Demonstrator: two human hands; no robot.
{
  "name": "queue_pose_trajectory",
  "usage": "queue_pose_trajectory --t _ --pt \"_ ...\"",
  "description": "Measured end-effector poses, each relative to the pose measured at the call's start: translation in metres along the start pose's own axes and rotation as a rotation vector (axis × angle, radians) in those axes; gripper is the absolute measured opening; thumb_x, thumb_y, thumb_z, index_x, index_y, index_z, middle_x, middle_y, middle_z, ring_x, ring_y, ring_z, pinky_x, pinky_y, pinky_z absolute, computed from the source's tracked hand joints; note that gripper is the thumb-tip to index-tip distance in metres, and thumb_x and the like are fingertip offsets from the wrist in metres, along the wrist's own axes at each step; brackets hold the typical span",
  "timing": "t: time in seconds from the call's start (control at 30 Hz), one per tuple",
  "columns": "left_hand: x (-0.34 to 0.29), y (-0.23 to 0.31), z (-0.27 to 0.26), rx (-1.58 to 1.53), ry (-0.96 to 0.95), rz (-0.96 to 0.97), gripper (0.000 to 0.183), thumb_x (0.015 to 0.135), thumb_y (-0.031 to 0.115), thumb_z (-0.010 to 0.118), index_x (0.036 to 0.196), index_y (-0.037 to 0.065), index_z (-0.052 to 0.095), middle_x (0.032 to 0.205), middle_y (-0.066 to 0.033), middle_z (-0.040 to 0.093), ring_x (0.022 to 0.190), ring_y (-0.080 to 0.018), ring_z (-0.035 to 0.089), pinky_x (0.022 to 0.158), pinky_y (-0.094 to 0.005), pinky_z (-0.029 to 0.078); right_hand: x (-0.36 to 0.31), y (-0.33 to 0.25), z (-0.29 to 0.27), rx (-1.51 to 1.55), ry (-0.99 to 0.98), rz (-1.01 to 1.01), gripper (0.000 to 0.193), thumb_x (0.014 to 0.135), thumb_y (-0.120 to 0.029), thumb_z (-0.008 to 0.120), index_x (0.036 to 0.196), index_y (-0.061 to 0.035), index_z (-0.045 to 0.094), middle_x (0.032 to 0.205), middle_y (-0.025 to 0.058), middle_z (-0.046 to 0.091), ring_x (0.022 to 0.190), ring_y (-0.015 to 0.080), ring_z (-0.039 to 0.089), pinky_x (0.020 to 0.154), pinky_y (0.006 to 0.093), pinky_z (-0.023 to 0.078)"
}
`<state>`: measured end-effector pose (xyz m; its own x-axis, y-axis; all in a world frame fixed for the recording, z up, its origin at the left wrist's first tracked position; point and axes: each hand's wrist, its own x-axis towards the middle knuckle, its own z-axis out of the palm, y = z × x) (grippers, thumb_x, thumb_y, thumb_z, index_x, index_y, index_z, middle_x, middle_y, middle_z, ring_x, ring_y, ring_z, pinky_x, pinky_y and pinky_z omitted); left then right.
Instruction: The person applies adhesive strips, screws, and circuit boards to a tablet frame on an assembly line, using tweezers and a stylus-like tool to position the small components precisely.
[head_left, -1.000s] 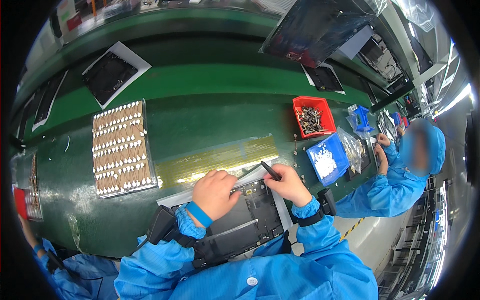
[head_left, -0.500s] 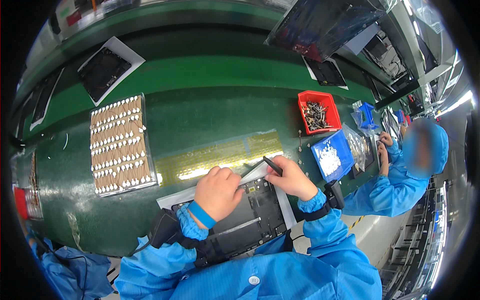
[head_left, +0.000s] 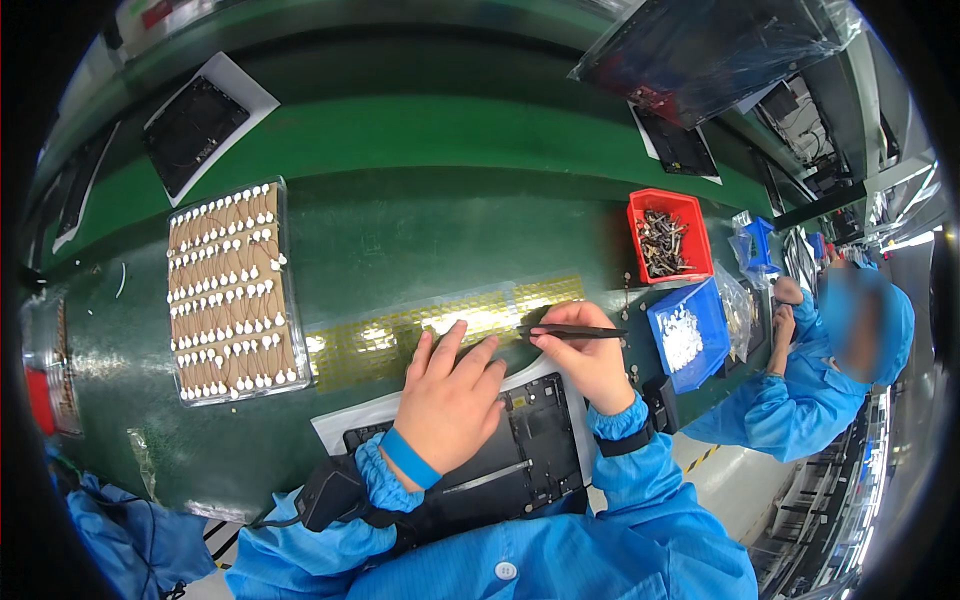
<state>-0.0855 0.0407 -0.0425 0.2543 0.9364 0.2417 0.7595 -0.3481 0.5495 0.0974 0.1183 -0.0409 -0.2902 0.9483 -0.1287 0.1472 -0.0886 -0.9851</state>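
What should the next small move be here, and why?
Probably ease the tip of the slim black tweezer-like tool onto the flat, shiny yellow patterned sheet: the bare right hand holds it with the tip over the sheet, and the bare left hand spreads its fingers there. Whether the tip already touches is unclear.

The left hand (head_left: 450,400) conceals part of the black panel (head_left: 515,435); the blue garment (head_left: 530,560) obscures its lower edge. Contact between the slim black tool (head_left: 590,331) and the yellow sheet (head_left: 375,345) is too small to determine. The upper edge crops the wrapped dark panel (head_left: 710,60). The face of the co-worker (head_left: 790,410) is blurred.
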Motion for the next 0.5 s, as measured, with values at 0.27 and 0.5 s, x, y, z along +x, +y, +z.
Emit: queue_pose_trajectory --t 0.27,0.5 --pt "0.0026 0.0007 0.0 -0.011 -0.025 -0.024 0.04 0.066 0.02 0.068 0.103 0.009 0.059 0.123 -0.0072 0.048 0.12 -0.0344 0.036 0.098 -0.0555 0.028 -0.0025 0.01 0.0002 -0.18 0.09 -0.246 0.018 0.07 0.003 0.07 0.076 -0.0001 0.053 0.086 0.0112 0.061 0.079 0.0152 0.058 0.069 0.0261 0.048" --pt "0.0039 0.0017 -0.0008 -0.024 -0.035 -0.044 0.04 0.065 0.019 0.068 0.103 0.009 0.059 0.123 -0.0067 0.048 0.121 -0.0338 0.036 0.098 -0.0555 0.028 -0.0005 0.0087 0.0002 -0.076 0.103 -0.169 0.018 0.07 0.002 0.071 0.074 -0.0003 0.053 0.087 0.012 0.062 0.079 0.0149 0.058 0.069 0.026 0.047"
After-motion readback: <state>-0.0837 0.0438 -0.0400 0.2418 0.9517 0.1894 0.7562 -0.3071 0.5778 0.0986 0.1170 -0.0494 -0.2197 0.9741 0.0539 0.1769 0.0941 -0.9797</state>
